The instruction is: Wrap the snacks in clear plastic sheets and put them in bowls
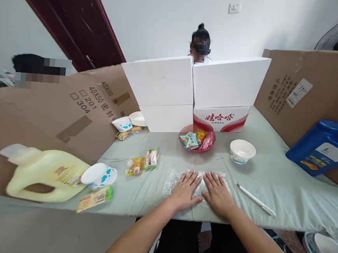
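Note:
Near the table's front edge, a sheet of clear bubble wrap lies flat on the pale green cloth. My left hand rests on its left half, palm down with fingers spread. On the right half lies my right hand, also flat with fingers apart. Just right of that hand, a white pen lies at a slant. Beyond the wrap stands a pink glass bowl of wrapped snacks, with a white paper bowl to its right.
On the left are snack packs, a tipped paper bowl and a yellow detergent bottle on its side. A blue jug leans at right. White boxes and cardboard panels wall the table. Another person sits behind.

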`<state>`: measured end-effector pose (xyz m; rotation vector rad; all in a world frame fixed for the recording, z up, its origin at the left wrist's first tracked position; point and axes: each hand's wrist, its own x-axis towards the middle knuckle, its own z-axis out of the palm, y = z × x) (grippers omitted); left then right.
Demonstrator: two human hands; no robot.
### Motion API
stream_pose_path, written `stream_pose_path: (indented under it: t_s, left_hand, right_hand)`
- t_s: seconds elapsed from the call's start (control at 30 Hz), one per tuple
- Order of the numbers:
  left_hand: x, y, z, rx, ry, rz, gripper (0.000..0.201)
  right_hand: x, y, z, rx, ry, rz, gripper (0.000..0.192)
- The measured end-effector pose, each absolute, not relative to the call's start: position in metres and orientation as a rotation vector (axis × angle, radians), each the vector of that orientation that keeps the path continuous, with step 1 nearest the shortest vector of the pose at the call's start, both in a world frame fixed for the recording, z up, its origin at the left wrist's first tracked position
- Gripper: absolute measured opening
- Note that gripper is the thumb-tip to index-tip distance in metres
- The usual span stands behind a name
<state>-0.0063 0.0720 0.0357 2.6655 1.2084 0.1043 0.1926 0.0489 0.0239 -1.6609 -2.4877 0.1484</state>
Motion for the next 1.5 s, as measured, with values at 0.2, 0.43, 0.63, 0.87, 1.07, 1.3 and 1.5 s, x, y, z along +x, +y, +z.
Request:
stream_pose_path:
  t_s: [0.2, 0.43, 0.63, 0.87, 1.07, 1.3, 1.5]
  left_hand:
    - [-0.076, 0.072, 0.029, 2.625, 1.501, 0.105, 0.063]
    - [-0.106, 0.057, 0.033, 2.419, 1.997, 0.272, 0.052]
    - [-0.022, 0.039, 0.041, 2.651, 1.346, 0.414, 0.056]
    - [-0.015, 0.041, 0.026, 2.466, 1.571, 0.147, 0.072]
    - [-0.063, 0.033, 0.023, 2.424, 1.749, 0.068, 0.072]
    - [-0.091, 0.021, 0.048, 2.587, 1.553, 0.205, 0.065]
    - [-0.105, 0.022, 0.065, 2.701, 1.156, 0.266, 0.026]
  right_hand:
    - [0.195, 0.047, 0.019, -1.791, -2.444, 0.149, 0.065]
    - [0.193, 0.047, 0.02, -1.83, -2.414, 0.14, 0.065]
    - [0.193, 0.048, 0.014, -1.824, -2.413, 0.08, 0.065]
    - [0.194, 0.047, 0.011, -1.792, -2.394, 0.021, 0.063]
    - [0.191, 0.048, 0.014, -1.808, -2.376, 0.069, 0.062]
    - [0.217, 0.037, 0.038, -1.551, -2.352, 0.144, 0.053]
    - [0.265, 0.003, 0.051, -1.304, -2.485, 0.436, 0.05]
